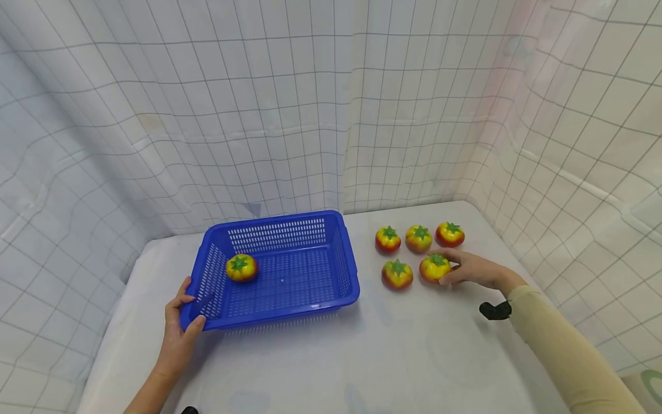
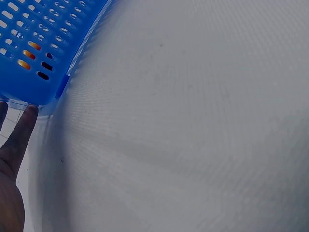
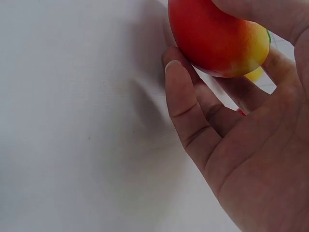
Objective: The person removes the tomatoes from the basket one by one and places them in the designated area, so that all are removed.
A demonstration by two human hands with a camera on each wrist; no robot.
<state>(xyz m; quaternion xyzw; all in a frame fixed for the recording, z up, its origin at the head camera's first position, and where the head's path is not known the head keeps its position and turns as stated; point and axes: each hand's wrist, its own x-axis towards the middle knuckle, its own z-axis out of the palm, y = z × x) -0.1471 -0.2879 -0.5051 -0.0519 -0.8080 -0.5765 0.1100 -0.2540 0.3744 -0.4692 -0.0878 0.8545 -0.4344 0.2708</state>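
Observation:
In the head view my left hand (image 1: 176, 345) grips the near left corner of a blue plastic basket (image 1: 292, 276), thumb and fingers over its rim. One red and yellow tomato (image 1: 241, 268) with a green star-shaped top sits inside, toward the left. My right hand (image 1: 478, 269) holds another tomato (image 1: 434, 268) between thumb and fingers, to the right of the basket. The right wrist view shows that tomato's red underside (image 3: 212, 41) with the fingers curled around it. In the left wrist view, a fingertip (image 2: 30, 111) touches the basket's corner (image 2: 36, 92).
Beside the held tomato lies a front tomato (image 1: 397, 275). Behind them stand a back left tomato (image 1: 388, 240), a middle one (image 1: 418, 238) and a right one (image 1: 450, 234). A white cloth covers the table (image 1: 383, 351). Gridded white curtains (image 1: 320, 115) enclose the back and sides.

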